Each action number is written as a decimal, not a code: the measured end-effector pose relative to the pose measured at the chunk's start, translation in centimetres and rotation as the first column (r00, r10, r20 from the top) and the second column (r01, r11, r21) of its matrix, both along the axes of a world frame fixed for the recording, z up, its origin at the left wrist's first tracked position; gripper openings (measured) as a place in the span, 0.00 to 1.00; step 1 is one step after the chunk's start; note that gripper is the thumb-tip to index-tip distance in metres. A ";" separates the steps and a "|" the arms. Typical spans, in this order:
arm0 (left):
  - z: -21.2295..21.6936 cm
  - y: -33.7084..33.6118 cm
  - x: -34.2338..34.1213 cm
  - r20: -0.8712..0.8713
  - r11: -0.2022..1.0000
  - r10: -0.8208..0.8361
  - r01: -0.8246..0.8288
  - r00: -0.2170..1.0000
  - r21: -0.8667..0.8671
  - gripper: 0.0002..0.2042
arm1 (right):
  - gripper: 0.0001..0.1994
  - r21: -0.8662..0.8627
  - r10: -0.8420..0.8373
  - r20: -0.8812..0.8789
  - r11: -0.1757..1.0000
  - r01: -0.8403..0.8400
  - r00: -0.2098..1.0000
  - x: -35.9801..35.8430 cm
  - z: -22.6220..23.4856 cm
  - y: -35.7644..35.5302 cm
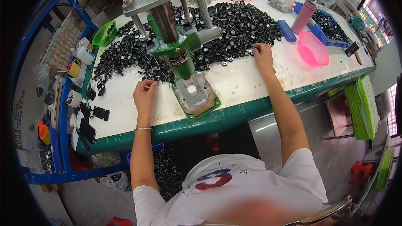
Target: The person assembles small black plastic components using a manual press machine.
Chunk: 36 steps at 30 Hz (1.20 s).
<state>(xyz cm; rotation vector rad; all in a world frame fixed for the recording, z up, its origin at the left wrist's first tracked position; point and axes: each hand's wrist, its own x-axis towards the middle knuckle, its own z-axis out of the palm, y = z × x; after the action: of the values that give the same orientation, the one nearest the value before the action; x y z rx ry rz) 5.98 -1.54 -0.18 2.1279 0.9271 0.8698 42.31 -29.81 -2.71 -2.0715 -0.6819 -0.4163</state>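
A green hand press [181, 60] with steel columns stands at the middle of the table, and a white round piece [192, 90] sits on its base plate. My left hand [144, 97] is left of that base, its fingers curled together just in front of the heap. On the other side, my right hand [263, 58] reaches to the heap's front edge, with thumb and fingertips pinched beside small black parts. What either hand holds, if anything, is too small to make out. The heap [234, 25] consists of many black round-headed parts with thin metal stems.
Around the heap are a green basket [104, 34], two pink bowls [313, 49], a pink bottle [303, 16] and a blue tray [322, 35] of black parts. A dark phone-like object [87, 130] lies at the left edge. A blue rack [63, 100] borders the table's left side.
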 end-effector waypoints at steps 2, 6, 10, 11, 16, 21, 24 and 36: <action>0.3 -0.5 -0.5 0.019 1.000 0.015 -0.015 1.000 -0.001 0.09 | 0.06 0.039 -0.053 0.058 0.998 0.051 0.997 -0.7 0.1 0.7; -0.2 -1.9 -1.7 0.261 0.991 0.004 0.030 0.965 -0.128 0.06 | 0.06 -0.033 -0.058 0.130 0.997 0.063 0.990 -2.7 0.3 0.9; 0.4 -3.7 -2.6 0.396 0.843 0.007 0.208 0.918 -0.497 0.05 | 0.09 -0.116 0.018 0.103 0.993 -0.006 0.995 -4.7 0.5 1.6; 0.4 -4.1 -2.6 0.395 0.843 0.012 0.203 0.919 -0.499 0.05 | 0.10 -0.114 0.004 0.109 0.993 0.008 0.994 -5.3 0.5 1.6; 0.6 -6.0 -2.8 0.379 0.772 -0.017 0.253 0.925 -0.584 0.08 | 0.11 0.013 0.128 -0.014 0.992 -0.128 0.992 -8.3 0.8 2.2; 0.3 -7.2 -2.7 0.443 0.741 -0.144 0.393 0.885 -0.545 0.17 | 0.15 -0.083 0.330 0.184 0.944 -0.320 0.926 -10.0 2.0 4.3; 0.2 -7.8 -2.1 0.415 0.762 -0.116 0.349 0.902 -0.546 0.14 | 0.20 -0.044 0.381 0.295 0.921 -0.386 0.876 -10.1 2.3 7.3; 1.1 -9.6 -1.8 0.450 0.769 -0.025 0.305 0.893 -0.562 0.09 | 0.09 -0.310 0.546 0.245 0.827 -0.469 0.801 -13.3 2.7 4.3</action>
<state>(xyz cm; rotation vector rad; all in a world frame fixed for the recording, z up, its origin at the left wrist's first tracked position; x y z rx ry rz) 4.21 -11.18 0.92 1.3475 0.6535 0.7481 29.04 -25.53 0.01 -1.9381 -1.5166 -0.3758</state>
